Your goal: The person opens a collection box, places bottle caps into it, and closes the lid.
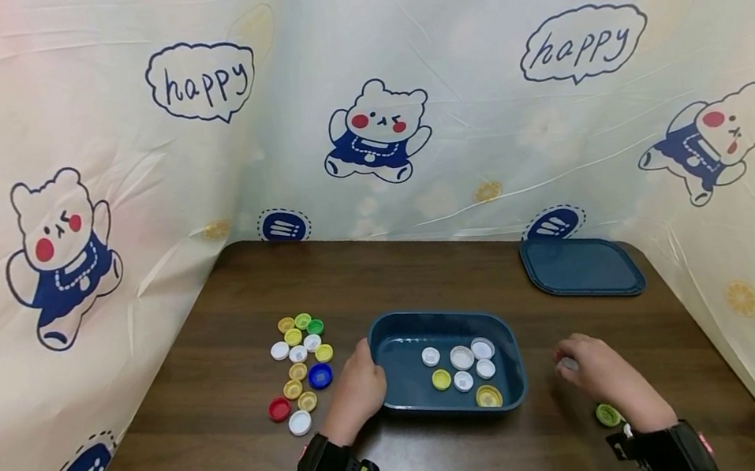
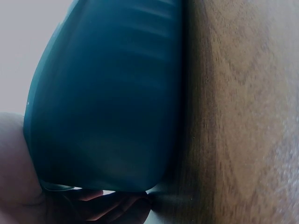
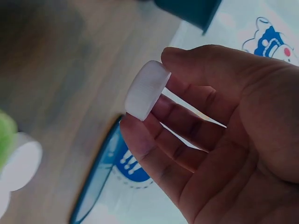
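My left hand (image 1: 360, 387) grips the left end of a dark blue-green plastic container (image 1: 403, 359), thumb over the rim and fingers against the outer wall in the left wrist view. Inside the container lie several white bottle caps and two yellow ones, such as a large yellow cap (image 1: 488, 396). Right of the container, above the table, my right hand (image 1: 599, 369) pinches a white bottle cap (image 3: 147, 91) between thumb and fingers. A green cap (image 1: 607, 415) lies beneath the right wrist, partly beside a white cap (image 3: 22, 161).
Left of the container, several loose caps are spread on the wooden table (image 1: 212, 448), among them a blue cap (image 1: 320, 376) and a red cap (image 1: 279, 409). A matching flat lid (image 1: 582, 268) lies at the back right. A printed cloth (image 1: 479, 134) hangs around the table.
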Action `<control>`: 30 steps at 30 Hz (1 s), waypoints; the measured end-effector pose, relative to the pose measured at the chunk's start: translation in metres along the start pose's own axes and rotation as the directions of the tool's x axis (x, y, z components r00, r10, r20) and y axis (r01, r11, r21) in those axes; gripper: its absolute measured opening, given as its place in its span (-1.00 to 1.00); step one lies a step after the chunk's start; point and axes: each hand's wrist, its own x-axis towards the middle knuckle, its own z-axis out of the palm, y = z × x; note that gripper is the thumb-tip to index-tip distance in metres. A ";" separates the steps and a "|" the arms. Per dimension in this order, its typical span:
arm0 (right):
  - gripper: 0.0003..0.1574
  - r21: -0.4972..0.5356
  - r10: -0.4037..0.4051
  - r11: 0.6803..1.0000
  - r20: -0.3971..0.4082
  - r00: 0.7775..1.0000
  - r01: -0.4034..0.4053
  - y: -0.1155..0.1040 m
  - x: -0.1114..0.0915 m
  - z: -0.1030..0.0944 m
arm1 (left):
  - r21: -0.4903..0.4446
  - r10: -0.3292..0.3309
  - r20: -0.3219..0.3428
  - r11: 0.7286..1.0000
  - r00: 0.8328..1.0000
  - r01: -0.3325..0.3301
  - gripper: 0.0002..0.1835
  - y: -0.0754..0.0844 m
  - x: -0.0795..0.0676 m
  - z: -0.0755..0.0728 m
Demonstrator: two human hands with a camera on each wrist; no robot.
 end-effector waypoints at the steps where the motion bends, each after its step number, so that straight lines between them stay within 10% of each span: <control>1: -0.93 -0.004 -0.013 1.000 -0.005 1.000 0.013 -0.003 0.003 -0.001 | 0.001 -0.001 0.000 1.000 1.000 0.001 -0.52 0.000 0.000 0.000; 30: -0.85 0.027 -0.251 0.968 0.077 0.965 0.250 -0.137 0.088 -0.002 | 0.005 -0.012 -0.010 1.000 1.000 0.012 -0.54 0.003 0.001 0.000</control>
